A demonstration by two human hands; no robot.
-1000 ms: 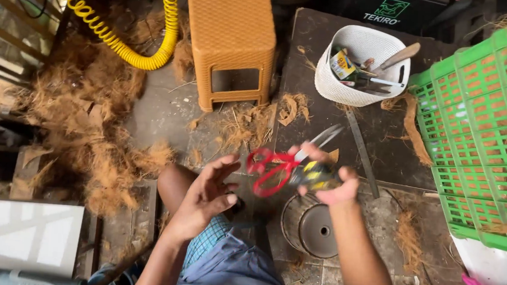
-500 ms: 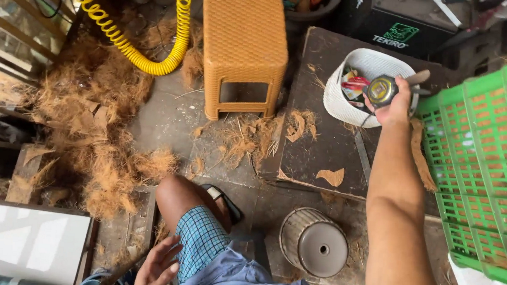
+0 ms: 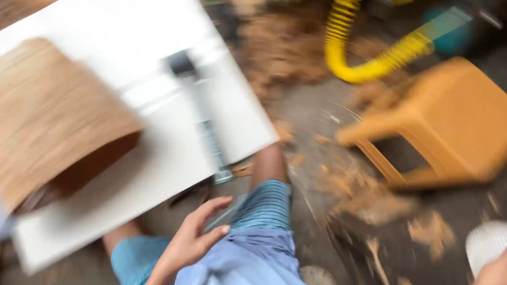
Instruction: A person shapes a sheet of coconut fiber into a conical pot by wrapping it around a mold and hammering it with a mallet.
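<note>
Since earlier frame, view swung left, blurred. Your right hand (image 3: 506, 272) stays at white basket (image 3: 494, 239), floor's right edge; fingers hidden, grip cannot tell. Left hand (image 3: 192, 238) hovers over knee, fingers apart, empty. Steady head before reaching toward white board (image 3: 165, 149).

The picture is badly blurred. The left hand (image 3: 192, 241) hangs open over the lap, with bare grey floor (image 3: 302, 113) ahead of it between the white board (image 3: 165, 154) on one side and the orange stool (image 3: 453, 131) on the other. A brown curved piece (image 3: 38, 117) sits on the board. Loose fibre (image 3: 367, 193) litters the way toward the stool; a yellow hose (image 3: 358, 55) loops beyond. The right hand (image 3: 506, 275) touches the white basket (image 3: 491, 239) at the edge.
</note>
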